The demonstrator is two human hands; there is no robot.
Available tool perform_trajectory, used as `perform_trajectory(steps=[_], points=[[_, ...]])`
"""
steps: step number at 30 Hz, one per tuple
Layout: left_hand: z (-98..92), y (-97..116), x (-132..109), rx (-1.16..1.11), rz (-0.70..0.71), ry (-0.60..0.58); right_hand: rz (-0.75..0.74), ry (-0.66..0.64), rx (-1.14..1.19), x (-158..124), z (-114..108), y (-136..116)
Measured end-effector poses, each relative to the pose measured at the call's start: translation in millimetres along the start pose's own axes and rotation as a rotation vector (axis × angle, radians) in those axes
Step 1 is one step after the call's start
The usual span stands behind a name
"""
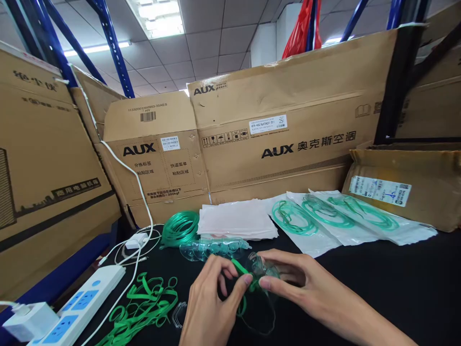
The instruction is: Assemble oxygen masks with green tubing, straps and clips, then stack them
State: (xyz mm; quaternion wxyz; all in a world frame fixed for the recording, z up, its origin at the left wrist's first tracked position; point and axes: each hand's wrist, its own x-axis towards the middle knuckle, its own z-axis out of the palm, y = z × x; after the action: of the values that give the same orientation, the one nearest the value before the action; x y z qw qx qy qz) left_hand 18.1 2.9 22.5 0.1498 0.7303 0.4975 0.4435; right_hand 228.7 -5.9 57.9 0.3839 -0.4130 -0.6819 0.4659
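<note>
My right hand (291,276) is closed around a clear plastic face mask (272,271), its thumb and fingers pressing on the rim. With thumb and fingers, my left hand (219,293) pinches a green elastic strap (237,265) against the mask's near side. A loop of the strap and a thin clear loop hang below the hands. Just behind them lies a row of nested clear masks (212,249). Left of my left hand is a tangled pile of green straps (147,302), with a few thin wire-like pieces (178,315) beside it. The exact joint between strap and mask is hidden by my fingers.
Coiled green tubing (180,228) and a stack of white bags (236,218) stand at the back. Right of them lie white bags with tubing coils (293,218). A power strip (77,305) and white cables are at left. Cardboard boxes (230,178) wall the black table.
</note>
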Motion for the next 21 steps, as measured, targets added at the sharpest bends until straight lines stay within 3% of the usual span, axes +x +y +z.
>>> perform_trajectory(steps=[2,7,10,14,18,21], points=[[-2.3,0,1,0.014,0.004,0.074,-0.007,0.014,-0.03,-1,-1,-2],[1.4,-3,-1,-0.148,0.1,-0.101,-0.054,0.028,-0.079,-4,0,-5],[4.6,-6,-1,-0.206,0.086,-0.082,-0.049,0.11,-0.153,-5,1,-4],[4.1,-9,0,-0.168,0.182,-0.005,-0.081,0.197,-0.238,-2,0,-2],[7.5,-15,0,-0.07,0.302,-0.025,-0.103,0.223,-0.216,3,1,0],[10.2,-19,-1,0.011,0.273,-0.007,-0.064,0.238,-0.229,2,3,4]])
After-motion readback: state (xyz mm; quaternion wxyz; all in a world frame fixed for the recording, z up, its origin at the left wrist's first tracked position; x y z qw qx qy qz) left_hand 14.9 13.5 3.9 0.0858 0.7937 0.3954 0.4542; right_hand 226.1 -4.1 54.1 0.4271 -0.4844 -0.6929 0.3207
